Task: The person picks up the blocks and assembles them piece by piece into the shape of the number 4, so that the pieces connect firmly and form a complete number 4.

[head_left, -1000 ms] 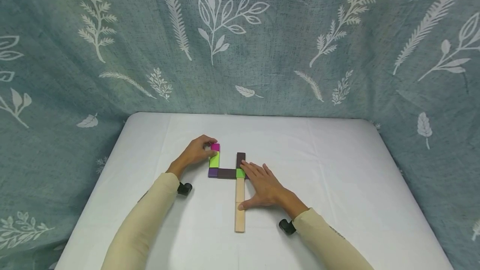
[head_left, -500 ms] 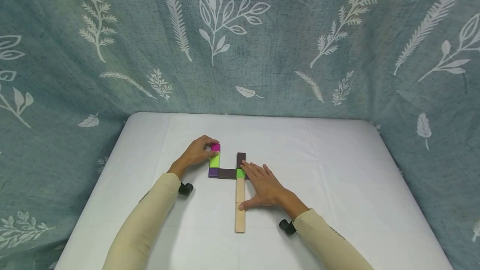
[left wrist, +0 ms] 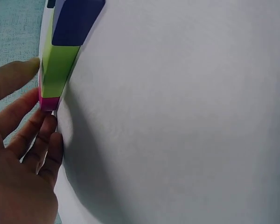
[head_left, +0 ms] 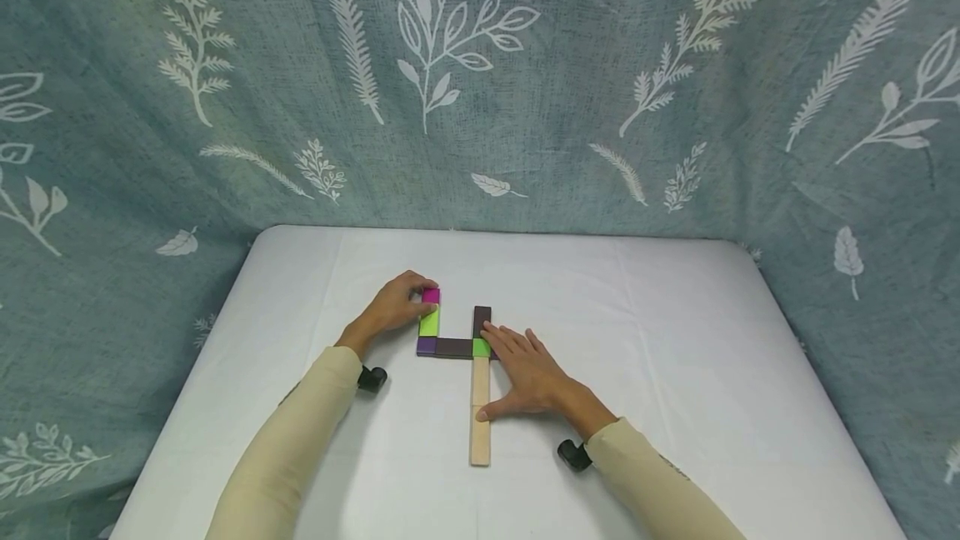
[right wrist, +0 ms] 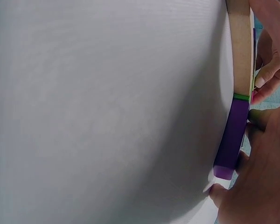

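Rectangular blocks lie end to end on the white table in a bent figure. My left hand [head_left: 392,304] holds the magenta block [head_left: 431,296] at the far left end, index finger at its far edge, thumb by the joint with the lime block [head_left: 427,326]. A dark violet block [head_left: 426,347] and a dark brown block [head_left: 454,348] lead to a green block [head_left: 479,348]. Spread over the right part, my right hand [head_left: 532,377] has fingertips at the upper dark block [head_left: 482,317] and its thumb on the wooden blocks [head_left: 480,442]. Under this palm a purple block [right wrist: 232,135] sticks out.
A white cloth covers the table [head_left: 660,298]. Behind and at both sides hangs a teal curtain [head_left: 570,173] with white leaf prints. Each wrist bears a small black camera, such as the right one [head_left: 574,455].
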`<state>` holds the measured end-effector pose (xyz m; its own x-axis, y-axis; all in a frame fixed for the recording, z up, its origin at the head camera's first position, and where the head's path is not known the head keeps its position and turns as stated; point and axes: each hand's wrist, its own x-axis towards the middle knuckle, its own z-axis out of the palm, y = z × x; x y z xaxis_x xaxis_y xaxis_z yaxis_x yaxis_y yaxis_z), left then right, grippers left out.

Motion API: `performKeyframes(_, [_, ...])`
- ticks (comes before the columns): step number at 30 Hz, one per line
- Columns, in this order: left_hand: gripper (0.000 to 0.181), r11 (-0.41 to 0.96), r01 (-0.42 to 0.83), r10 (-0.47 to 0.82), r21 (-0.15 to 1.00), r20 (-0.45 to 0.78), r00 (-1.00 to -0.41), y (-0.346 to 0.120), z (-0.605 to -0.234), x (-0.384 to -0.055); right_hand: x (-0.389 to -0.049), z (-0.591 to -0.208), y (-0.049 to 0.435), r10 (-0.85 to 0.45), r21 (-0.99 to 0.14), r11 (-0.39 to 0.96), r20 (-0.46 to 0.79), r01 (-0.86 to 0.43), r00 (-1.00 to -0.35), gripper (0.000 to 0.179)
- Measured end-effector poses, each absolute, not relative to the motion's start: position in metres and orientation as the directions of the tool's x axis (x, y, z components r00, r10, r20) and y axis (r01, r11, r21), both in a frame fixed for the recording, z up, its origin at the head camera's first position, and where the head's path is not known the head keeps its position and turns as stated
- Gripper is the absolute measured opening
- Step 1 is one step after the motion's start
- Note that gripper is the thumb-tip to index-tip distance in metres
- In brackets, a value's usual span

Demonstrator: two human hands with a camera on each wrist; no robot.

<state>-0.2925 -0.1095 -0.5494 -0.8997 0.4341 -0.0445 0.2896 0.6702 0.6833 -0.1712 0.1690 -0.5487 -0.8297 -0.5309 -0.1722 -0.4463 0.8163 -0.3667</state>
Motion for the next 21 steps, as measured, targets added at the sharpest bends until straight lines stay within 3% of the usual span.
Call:
performKeyframes(15, [0.046, 0.61, 0.208, 0.359, 0.765, -0.033, -0.933, -0.109, -0.542, -0.281, -0.171, -0.548, 0.169, -0.525, -0.369, 0.817, -0.157, -0.444, -0.836, 0.132])
performKeyframes(21, [0.046, 0.579, 0.26, 0.353, 0.773, 0.05, -0.934, -0.109, -0.538, -0.273, -0.17, -0.549, 0.169, -0.527, -0.377, 0.813, -0.154, -0.444, -0.836, 0.13])
